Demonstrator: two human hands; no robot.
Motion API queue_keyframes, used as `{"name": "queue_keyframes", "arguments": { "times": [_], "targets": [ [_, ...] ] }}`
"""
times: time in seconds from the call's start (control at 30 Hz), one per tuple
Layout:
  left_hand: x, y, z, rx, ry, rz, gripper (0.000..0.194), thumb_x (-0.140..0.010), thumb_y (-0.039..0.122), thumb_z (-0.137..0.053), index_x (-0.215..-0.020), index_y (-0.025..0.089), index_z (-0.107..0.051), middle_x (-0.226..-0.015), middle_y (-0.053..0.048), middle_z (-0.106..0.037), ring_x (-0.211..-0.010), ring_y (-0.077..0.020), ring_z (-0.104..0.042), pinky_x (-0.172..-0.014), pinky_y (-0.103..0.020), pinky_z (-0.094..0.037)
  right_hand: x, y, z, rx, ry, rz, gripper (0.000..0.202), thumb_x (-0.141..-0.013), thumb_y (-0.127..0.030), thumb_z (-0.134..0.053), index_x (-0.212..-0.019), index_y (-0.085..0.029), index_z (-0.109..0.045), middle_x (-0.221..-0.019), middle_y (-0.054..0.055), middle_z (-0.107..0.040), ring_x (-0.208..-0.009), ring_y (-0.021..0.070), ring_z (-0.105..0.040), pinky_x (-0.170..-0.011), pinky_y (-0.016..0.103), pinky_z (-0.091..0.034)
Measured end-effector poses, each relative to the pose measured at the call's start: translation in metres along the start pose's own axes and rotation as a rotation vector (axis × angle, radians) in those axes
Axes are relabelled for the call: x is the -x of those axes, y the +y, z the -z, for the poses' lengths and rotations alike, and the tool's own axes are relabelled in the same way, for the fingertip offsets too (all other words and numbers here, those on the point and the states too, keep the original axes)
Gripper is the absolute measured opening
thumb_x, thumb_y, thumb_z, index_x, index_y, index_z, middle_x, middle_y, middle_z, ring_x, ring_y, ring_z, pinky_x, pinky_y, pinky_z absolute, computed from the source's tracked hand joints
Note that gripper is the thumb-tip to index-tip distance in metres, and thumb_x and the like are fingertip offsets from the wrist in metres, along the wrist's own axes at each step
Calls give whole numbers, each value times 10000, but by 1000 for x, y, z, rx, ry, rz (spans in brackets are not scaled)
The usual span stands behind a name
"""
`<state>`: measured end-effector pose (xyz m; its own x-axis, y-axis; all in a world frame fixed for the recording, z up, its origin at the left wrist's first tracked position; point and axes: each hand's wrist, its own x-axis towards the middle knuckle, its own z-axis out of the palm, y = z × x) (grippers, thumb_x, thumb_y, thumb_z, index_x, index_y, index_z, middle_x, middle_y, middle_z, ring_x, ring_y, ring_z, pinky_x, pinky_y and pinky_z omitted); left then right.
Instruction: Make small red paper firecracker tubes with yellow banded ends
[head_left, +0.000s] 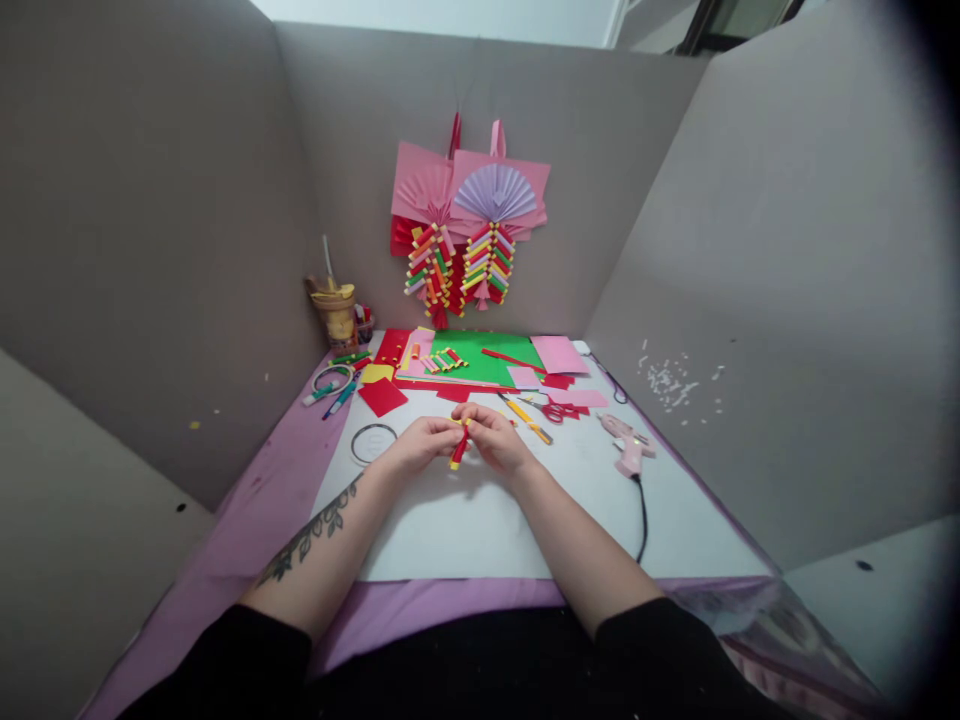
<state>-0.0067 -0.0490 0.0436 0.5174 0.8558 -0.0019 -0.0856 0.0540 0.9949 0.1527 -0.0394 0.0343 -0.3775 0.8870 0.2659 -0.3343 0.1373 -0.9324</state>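
Over the white board (450, 530), both hands meet around a small red paper roll (460, 449) with yellow ends. My left hand (430, 442) pinches it from the left, its fingertips at the upper part of the roll. From the other side my right hand (493, 436) grips the same upper part, with a bit of yellow showing between the fingers. The roll's lower end points down and slightly left, off the board. Just beyond the hands lie a yellow cutter (529, 418) and red-handled scissors (556, 410).
A pink glue gun (630, 445) with a black cord lies at the right. A tape ring (373, 443) is on the left. Green sheets (495, 357) and small rolls (445, 361) lie behind; a pot (335, 315) stands back left. Paper fans (496, 193) hang on the wall.
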Motion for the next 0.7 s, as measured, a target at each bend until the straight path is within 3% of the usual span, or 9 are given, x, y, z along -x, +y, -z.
{"name": "queue_keyframes", "arguments": {
  "times": [0.17, 0.5, 0.7],
  "targets": [
    [-1, -2, 1, -39, 47, -5, 275, -660, 388, -671, -674, 119, -617, -584, 5, -529, -529, -83, -443, -508, -211, -376, -1, 0, -1, 20, 5, 20, 389, -607, -545, -711, -709, -201, -563, -895, 40, -560, -793, 177, -523, -724, 318, -440],
    [3, 3, 1, -23, -53, -4, 281, -723, 394, -650, -737, 114, -675, -719, -70, -655, -573, -105, -524, -576, -237, -416, -1, 1, 4, 32, 10, 55, 310, -660, -472, -702, -725, -200, -567, -907, 33, -547, -797, 164, -519, -706, 294, -436],
    [2, 2, 6, -132, -16, -49, 251, -727, 372, -658, -772, 127, -690, -714, -52, -658, -632, -123, -565, -637, -253, -432, 0, 4, 6, 95, 23, 91, 238, -725, -415, -667, -840, -221, -590, -855, 8, -524, -697, 132, -494, -625, 254, -416]
  ]
}}
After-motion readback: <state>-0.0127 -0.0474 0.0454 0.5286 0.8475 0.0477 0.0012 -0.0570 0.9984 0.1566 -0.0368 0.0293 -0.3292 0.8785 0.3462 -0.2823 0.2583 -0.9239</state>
